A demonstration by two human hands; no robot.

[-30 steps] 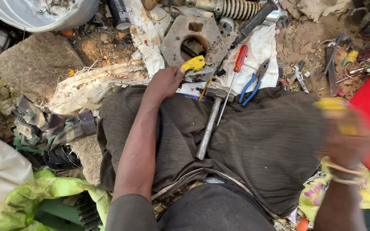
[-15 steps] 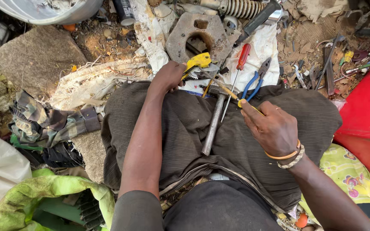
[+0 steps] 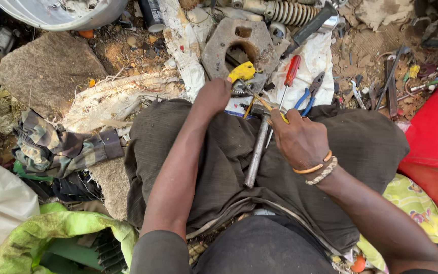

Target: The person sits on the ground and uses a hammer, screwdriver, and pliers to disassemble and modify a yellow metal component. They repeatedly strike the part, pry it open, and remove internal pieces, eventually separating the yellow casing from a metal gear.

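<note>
My left hand (image 3: 213, 95) grips a small metal part with a yellow piece (image 3: 241, 72) on it, held just over my knees. My right hand (image 3: 300, 138) holds a thin yellow-handled tool (image 3: 265, 104) whose tip reaches into that part. A grey metal rod (image 3: 256, 152) lies along my lap between both arms. Beyond the hands sits a rusty metal plate (image 3: 219, 48) with a hole in it, resting on a white cloth (image 3: 320, 58).
A red-handled screwdriver (image 3: 291, 71) and blue-handled pliers (image 3: 309, 96) lie on the cloth. A coil spring (image 3: 287, 11) lies at the top, a flat stone (image 3: 46, 71) on the left, a red container (image 3: 434, 137) on the right, and green fabric (image 3: 62, 231) at lower left.
My right hand came in from the far right with the yellow-handled tool and now meets the part held by my left hand, which has stayed in place.
</note>
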